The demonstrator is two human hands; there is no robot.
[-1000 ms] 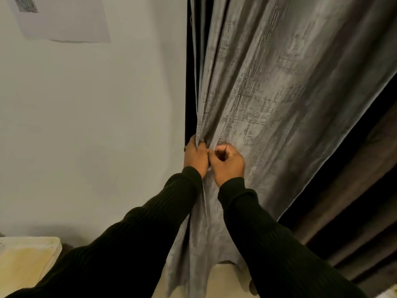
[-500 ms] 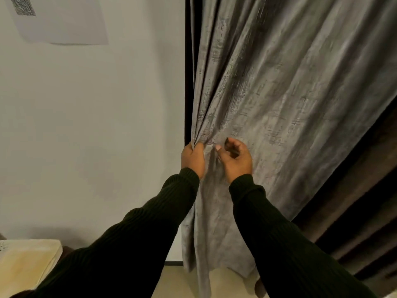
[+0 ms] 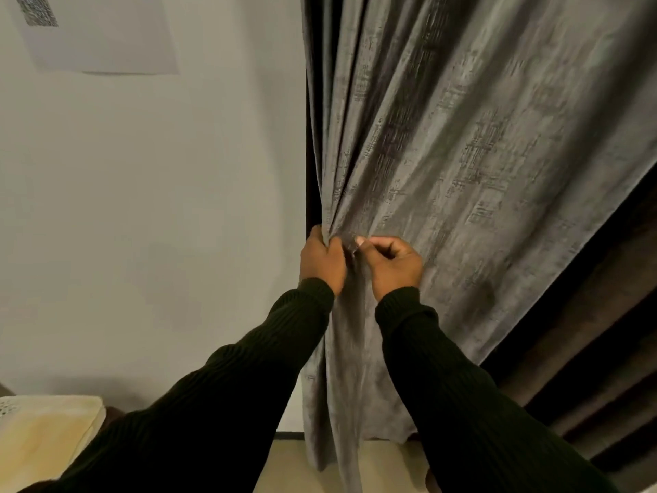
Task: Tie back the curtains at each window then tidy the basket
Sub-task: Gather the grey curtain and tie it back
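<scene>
A grey textured curtain (image 3: 462, 154) hangs right of a white wall, gathered into folds at its left edge. My left hand (image 3: 321, 259) grips the bunched left edge of the curtain at about waist height. Right beside it, my right hand (image 3: 393, 263) pinches a fold of the same fabric between thumb and curled fingers. Both arms wear dark ribbed sleeves. No tie-back or basket shows in this view.
A white wall (image 3: 142, 208) carries a sheet of paper (image 3: 96, 33) at top left. A pale cushion or mattress corner (image 3: 42, 432) lies at bottom left. A darker brown curtain (image 3: 604, 332) hangs at the right, behind the grey one. Beige floor (image 3: 384, 464) shows below.
My right hand moved a little right and then back toward my left hand, taking a fresh pinch of fabric. The curtain's folds have shifted slightly. My left hand keeps its grip.
</scene>
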